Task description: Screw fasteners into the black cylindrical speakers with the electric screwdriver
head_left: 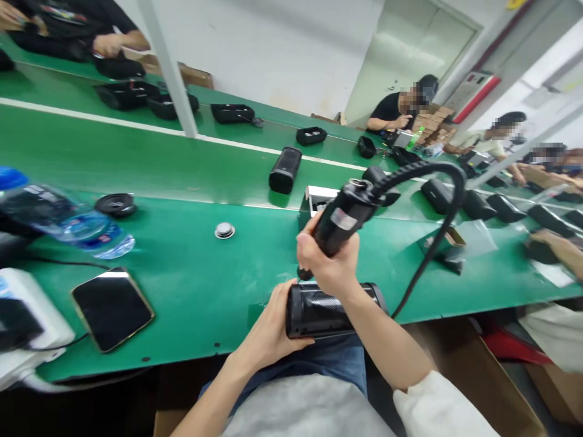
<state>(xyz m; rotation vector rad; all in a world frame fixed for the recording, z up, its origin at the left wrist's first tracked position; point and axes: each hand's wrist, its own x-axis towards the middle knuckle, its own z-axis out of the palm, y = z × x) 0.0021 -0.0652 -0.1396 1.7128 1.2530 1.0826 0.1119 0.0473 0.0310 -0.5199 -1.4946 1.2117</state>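
Speaker at bench edge is gripped by left hand, screwdriver by right hand, open room leftward.

Pale grey shirt, blue jeans

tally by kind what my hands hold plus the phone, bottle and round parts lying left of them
Corded handheld tool, in the right hand: 1
Black mesh-sided unit, in the left hand: 1
Phone: 1
Blue-capped bottle: 1
Round parts (black disc, silver disc): 2
Total: 6
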